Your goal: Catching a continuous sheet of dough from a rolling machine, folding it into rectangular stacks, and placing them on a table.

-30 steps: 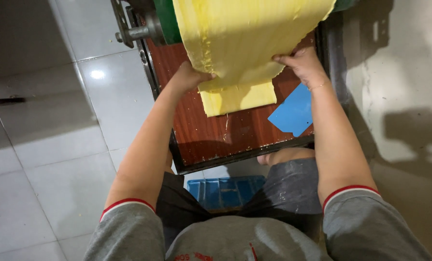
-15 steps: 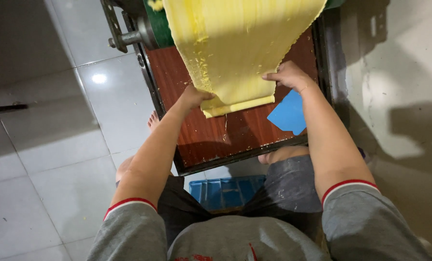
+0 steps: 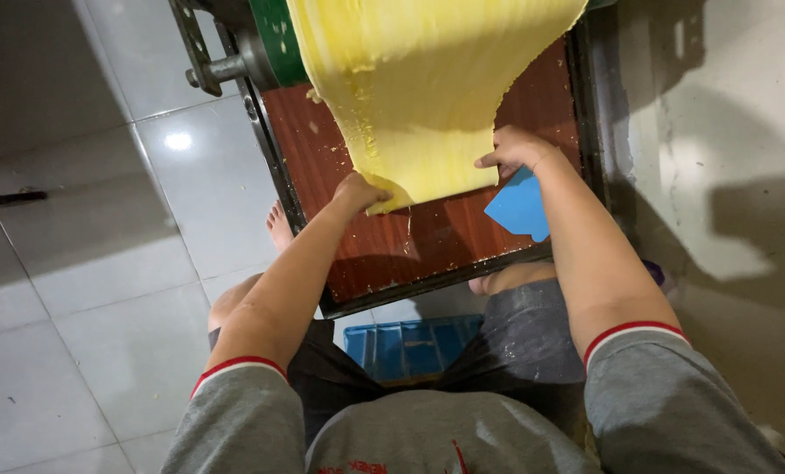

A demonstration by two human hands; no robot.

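Observation:
A wide yellow dough sheet (image 3: 428,96) hangs down from a roller machine onto a reddish-brown wooden board (image 3: 384,254). My left hand (image 3: 357,191) grips the sheet's lower left corner. My right hand (image 3: 515,149) pinches the lower right edge of the sheet. A blue plastic scraper (image 3: 520,206) lies on the board just under my right wrist.
The machine's green side plate (image 3: 274,35) and a metal shaft (image 3: 221,68) stand at the upper left. A blue crate (image 3: 410,347) sits on the floor between my legs. My bare feet (image 3: 278,226) rest on white tiles. A grey wall (image 3: 726,175) runs along the right.
Both hands have followed the sheet's lower edge towards the machine. The bottom edge of the dough now lies higher on the board, so more bare board shows.

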